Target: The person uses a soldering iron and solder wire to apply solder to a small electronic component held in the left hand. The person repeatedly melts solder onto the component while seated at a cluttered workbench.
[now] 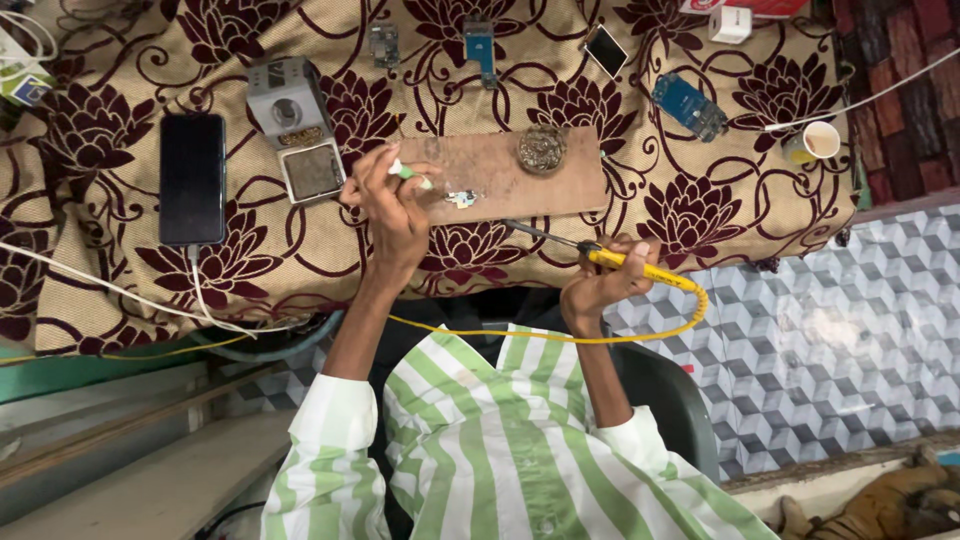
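Observation:
My left hand (392, 205) is closed on a small green and white tool (410, 173), its tip resting on the left part of a brown wooden board (500, 165). A tiny circuit piece (462, 198) lies on the board just right of that tool. My right hand (598, 285) grips a yellow-handled soldering iron (640, 268); its thin metal tip (525, 230) points left toward the board's near edge, a little short of the circuit piece. The iron's yellow cable (560, 339) loops back across my striped shirt.
The board lies on a table under a maroon flowered cloth (700, 200), with a round wire-wool tip cleaner (542, 148) on it. Around it: a dark phone (192, 178) on a white cable, a grey soldering stand (290, 110), a blue circuit board (688, 105), a paper cup (815, 142).

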